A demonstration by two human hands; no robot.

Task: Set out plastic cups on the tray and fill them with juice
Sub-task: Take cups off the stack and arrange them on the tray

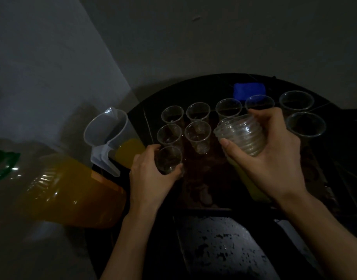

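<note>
- Within the left fingers [151, 151], curled round it, sat one empty cup [168, 160], low over the tray [195, 178].
- Right fingers [232, 146] gripped the nested stack [241, 135].
- Beyond both sets of fingers were eight standing cups [198, 136], all seemingly empty.
- Setting-out looked well along; pouring not begun.
- One jug [105, 129] and one juice bottle [72, 190] waited left of the left fingers.

We face a dark table [173, 91] in dim light. A plain grey wall [214, 37] rises behind it, a paler wall [42, 67] to its left, a speckled dark surface [224, 249] below its near edge.
</note>
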